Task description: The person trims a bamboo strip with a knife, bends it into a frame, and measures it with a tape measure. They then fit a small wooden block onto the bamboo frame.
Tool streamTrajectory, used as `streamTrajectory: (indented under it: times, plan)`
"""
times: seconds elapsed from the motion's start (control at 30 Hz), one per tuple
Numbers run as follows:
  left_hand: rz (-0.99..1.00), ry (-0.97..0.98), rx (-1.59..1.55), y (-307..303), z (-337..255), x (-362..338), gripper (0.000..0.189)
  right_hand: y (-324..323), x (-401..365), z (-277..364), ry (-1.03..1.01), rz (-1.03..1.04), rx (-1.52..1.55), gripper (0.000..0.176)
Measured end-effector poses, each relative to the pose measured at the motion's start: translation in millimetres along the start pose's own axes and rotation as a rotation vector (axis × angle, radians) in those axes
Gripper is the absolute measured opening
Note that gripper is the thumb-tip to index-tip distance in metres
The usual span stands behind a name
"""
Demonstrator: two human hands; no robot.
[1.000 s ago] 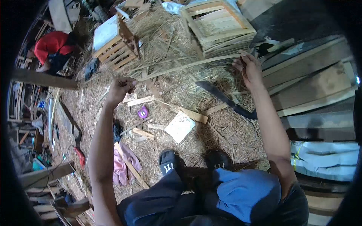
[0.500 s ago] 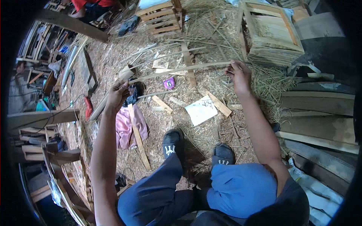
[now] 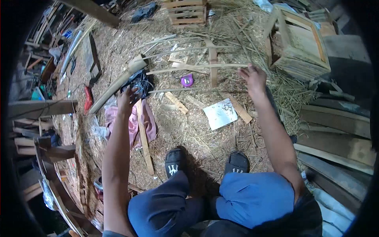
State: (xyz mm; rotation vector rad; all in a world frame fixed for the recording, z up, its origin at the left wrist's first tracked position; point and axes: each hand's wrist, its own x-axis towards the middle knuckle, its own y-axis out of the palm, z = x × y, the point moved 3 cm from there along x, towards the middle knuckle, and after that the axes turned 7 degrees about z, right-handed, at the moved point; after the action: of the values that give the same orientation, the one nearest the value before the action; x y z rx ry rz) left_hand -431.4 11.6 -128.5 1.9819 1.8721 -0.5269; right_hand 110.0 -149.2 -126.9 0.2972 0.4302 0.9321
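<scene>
A thin bamboo strip [image 3: 193, 68] lies across other strips and a flat wooden slat [image 3: 213, 65] on the ground. My right hand [image 3: 254, 80] is at its right end, fingers apart and seemingly not closed around it. Below and left of the strip's other end, my left hand [image 3: 127, 96] hovers with parted fingers and nothing visible in it. Beside that hand are a black plastic bag [image 3: 141, 83] and a pink cloth [image 3: 149, 118]. A purple tape measure [image 3: 187, 80] lies just under the strip.
A bamboo pole [image 3: 114, 87] and a red-handled tool [image 3: 88, 100] lie at left. A marked white sheet [image 3: 221, 114] rests before my feet. Wooden frames [image 3: 302, 43] stand at the back; stacked boards [image 3: 335, 134] line the right. Shavings cover the floor.
Both hands held the bamboo strip raised before; now it lies lower on the other strips. My left hand has let go and drawn back, and my right fingers have loosened. The view has shifted.
</scene>
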Motion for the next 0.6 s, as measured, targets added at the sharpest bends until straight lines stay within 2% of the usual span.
streamTrajectory:
  times: [0.03,0.07,0.17,0.27,0.33,0.47,0.6]
  plan:
    - [0.022,0.048,0.096,-0.4,-4.5,-3.7,0.034,2.9,4.9,2.2,0.012,-0.019,0.025,0.020]
    - [-0.074,0.125,0.214,3.3,-10.6,-2.1,0.031,6.4,10.7,4.6,0.020,-0.039,0.053,0.021]
    - [-0.142,0.221,0.402,0.8,-29.6,11.8,0.034,20.2,26.4,5.8,0.032,0.022,0.044,0.025]
    - [-0.044,0.202,0.341,13.5,-48.6,19.8,0.038,35.4,43.8,1.2,0.027,0.036,0.047,0.030]
    - [0.057,0.233,0.172,25.4,-56.2,25.5,0.038,42.2,53.7,-2.5,0.025,0.041,0.082,0.031]
    - [0.125,0.250,-0.017,33.6,-55.2,47.1,0.041,47.1,66.0,-9.8,0.049,0.057,0.055,0.031]
    - [0.203,0.267,-0.050,51.1,-62.2,46.1,0.045,53.6,68.4,-10.2,0.068,-0.003,0.088,0.030]
